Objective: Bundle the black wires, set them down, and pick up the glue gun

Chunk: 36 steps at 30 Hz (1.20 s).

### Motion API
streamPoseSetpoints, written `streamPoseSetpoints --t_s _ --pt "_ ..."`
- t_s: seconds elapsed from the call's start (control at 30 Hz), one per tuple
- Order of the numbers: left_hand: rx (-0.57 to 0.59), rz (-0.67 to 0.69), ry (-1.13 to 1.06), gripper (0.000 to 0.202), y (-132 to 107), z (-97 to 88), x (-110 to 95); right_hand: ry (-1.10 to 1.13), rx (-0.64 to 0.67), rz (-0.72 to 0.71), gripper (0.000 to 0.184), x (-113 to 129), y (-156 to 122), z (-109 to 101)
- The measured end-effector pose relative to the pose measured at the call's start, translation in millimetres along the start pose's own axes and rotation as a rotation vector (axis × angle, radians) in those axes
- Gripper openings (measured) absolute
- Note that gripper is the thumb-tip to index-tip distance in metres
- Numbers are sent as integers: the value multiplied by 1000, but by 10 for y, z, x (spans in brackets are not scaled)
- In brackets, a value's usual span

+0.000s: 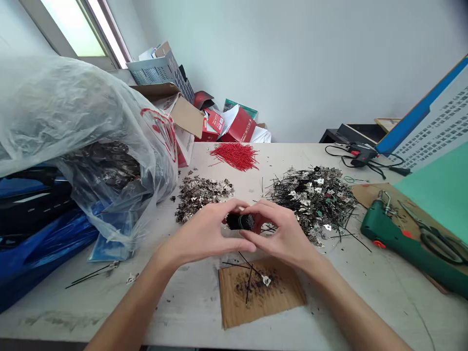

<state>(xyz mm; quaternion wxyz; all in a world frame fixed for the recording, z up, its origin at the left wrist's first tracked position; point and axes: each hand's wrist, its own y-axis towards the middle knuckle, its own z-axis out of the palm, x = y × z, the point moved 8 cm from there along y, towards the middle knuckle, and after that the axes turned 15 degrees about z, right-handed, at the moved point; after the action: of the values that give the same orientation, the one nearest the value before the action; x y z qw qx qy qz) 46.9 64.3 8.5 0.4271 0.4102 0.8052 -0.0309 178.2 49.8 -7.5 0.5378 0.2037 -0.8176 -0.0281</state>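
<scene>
My left hand (208, 229) and my right hand (280, 231) meet over the middle of the table, both closed around a tight bundle of thin black wires (240, 222) held crosswise between them. Just below the hands lies a stained piece of cardboard (281, 297) with a few loose black wires and one small metal terminal (266, 280) on it. A heap of small metal terminals (201, 192) lies beyond my left hand. A bigger pile of black wires with terminals (314, 200) lies beyond my right hand.
A large clear plastic bag (73, 122) of metal parts fills the left side over blue packaging. Red wires (236, 155) lie farther back. A green power tool (398, 241) and scissors (435, 239) are at the right, a glue gun (360, 155) behind, boxes at the back.
</scene>
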Motion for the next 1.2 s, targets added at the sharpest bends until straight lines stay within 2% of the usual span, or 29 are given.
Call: streamPoseSetpoints --t_s 0.07,0.2,0.23,0.37,0.5,0.7,0.9,1.07,1.2 --pt "47 -8 -8 55 -42 83 30 34 0 16 28 1 -7 3" --pt "76 20 -87 15 -37 216 41 104 11 49 29 16 -26 17" --pt "65 42 -105 11 -23 238 37 125 18 52 31 26 -34 16" --pt "-31 152 -151 11 -3 239 8 248 89 67 39 61 -63 1" --pt "-109 249 -154 28 -31 191 -46 414 202 113 32 74 -73 3" --pt "-185 372 -141 34 -40 187 -124 532 273 148 30 86 -75 4" --pt "-209 380 -139 34 -61 231 -66 592 316 200 30 36 -75 26" --pt "-192 439 -146 22 -55 259 -121 647 381 284 27 -32 -75 88" --pt "-186 414 -137 21 -48 288 -115 663 402 325 24 -74 -86 93"
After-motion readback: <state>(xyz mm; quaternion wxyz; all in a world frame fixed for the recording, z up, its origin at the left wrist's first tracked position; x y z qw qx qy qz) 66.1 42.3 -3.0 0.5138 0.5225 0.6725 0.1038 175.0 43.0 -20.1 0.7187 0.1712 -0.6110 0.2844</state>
